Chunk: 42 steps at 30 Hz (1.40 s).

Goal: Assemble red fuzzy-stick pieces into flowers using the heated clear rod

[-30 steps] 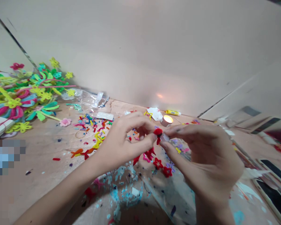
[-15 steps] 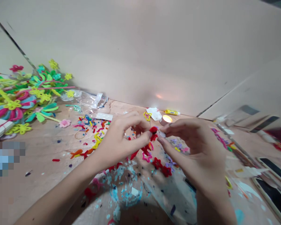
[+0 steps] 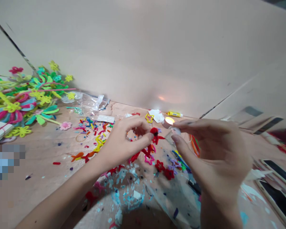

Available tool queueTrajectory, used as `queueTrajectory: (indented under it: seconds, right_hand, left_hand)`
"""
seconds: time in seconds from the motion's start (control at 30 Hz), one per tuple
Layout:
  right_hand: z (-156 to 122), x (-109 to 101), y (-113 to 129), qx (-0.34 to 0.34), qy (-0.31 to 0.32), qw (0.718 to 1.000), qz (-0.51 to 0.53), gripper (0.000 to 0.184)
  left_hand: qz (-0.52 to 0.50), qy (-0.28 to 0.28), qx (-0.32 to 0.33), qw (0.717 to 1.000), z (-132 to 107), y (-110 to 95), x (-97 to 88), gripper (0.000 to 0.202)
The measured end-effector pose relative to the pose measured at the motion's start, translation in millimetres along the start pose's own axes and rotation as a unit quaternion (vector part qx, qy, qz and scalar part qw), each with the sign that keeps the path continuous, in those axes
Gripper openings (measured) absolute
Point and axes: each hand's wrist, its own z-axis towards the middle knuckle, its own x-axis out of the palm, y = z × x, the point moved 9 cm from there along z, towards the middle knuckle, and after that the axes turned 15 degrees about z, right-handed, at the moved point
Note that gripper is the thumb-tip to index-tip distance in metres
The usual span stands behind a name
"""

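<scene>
My left hand [image 3: 130, 136] pinches a small red fuzzy pipe-cleaner piece [image 3: 155, 133] between thumb and fingertips, with a dark spot on it. To its right, my right hand [image 3: 209, 152] is closed in a pinch on a small whitish bit [image 3: 175, 130], too small to name. A gap separates the two hands. Under them lie red pipe-cleaner stars [image 3: 160, 165] and a pink star outline [image 3: 149, 159]. Just beyond the fingertips a lit tealight candle [image 3: 168, 122] glows, beside crumpled white paper [image 3: 157, 115] and a yellow star [image 3: 149, 118].
Pipe-cleaner flowers [image 3: 38, 98] pile up at the left. Colourful clippings [image 3: 92, 125] and clear plastic bags [image 3: 90, 101] lie nearby. A yellow glue tube [image 3: 174, 114] rests by the upright panel [image 3: 138, 54]. Phones [image 3: 276, 197] lie at the right.
My right hand has moved right, away from the red piece, with the whitish bit between its fingers. My left hand stays almost in place, still pinching the red piece.
</scene>
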Motion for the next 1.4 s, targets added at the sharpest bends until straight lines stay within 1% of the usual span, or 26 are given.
queueTrajectory:
  seconds: [0.07, 0.2, 0.43, 0.67, 0.87, 1.13, 1.33, 1.4]
  right_hand:
    - [-2, 5, -1, 0.002, 0.018, 1.000, -0.011, 0.041]
    - [-6, 10, 0, -0.015, 0.040, 0.999, -0.032, 0.046]
    - [-8, 17, 3, -0.042, 0.068, 0.996, -0.028, 0.053]
    - [-9, 17, 6, -0.060, 0.066, 0.995, -0.035, 0.056]
    - [-10, 17, 5, -0.049, 0.064, 0.996, -0.040, 0.058]
    - [-8, 17, 7, -0.047, 0.063, 0.996, -0.048, 0.053]
    - [-5, 17, 17, -0.071, 0.056, 0.996, -0.020, 0.055]
    - [-6, 17, 16, -0.070, 0.054, 0.996, -0.019, 0.055]
  left_hand:
    - [-0.017, 0.009, -0.010, 1.000, -1, 2, 2.3, 0.014]
    - [-0.035, 0.018, -0.024, 0.999, -1, 3, 4.2, 0.013]
    - [-0.031, 0.018, -0.009, 0.999, -2, -2, 3.2, 0.014]
    - [-0.009, 0.012, -0.006, 1.000, -2, -3, 1.6, 0.014]
    - [-0.001, 0.011, -0.004, 1.000, -2, -5, 0.8, 0.013]
    - [0.007, 0.009, 0.004, 1.000, -1, -9, 0.4, 0.014]
    - [0.005, 0.008, -0.001, 1.000, -1, -7, 0.5, 0.013]
    - [0.003, 0.008, 0.000, 1.000, -1, -7, 0.7, 0.014]
